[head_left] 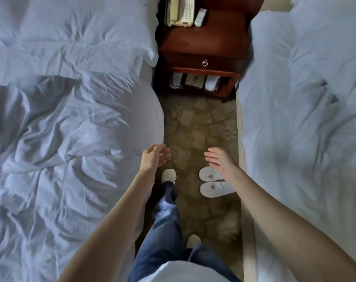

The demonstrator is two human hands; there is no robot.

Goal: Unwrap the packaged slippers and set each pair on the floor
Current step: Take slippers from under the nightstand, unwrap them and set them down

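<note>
Both arms reach forward over the strip of patterned carpet (197, 129) between two beds with rumpled white bedding, the left bed (71, 119) and the right bed (305, 119). The left hand (152, 157) hangs beside the left bed's edge, its fingers (163, 154) released and loosely spread, grasping nothing. The right hand (220, 159) is likewise released, palm turned inward, fingers straight and holding nothing. One unwrapped pair of white slippers (212, 188) lies side by side on the floor just beside the right bed, toes pointing left, partly covered by the right wrist. At the far end stands a dark wooden nightstand (203, 41) with a cream telephone (181, 11) and a remote (200, 17) on its tabletop. On its open lower shelf sit two white slipper packs, one at the left (176, 80) and one at the right (211, 82), with a darker item (195, 80) between them. The person's pale shoes (168, 175) and blue jeans (165, 231) show in the near middle.
</note>
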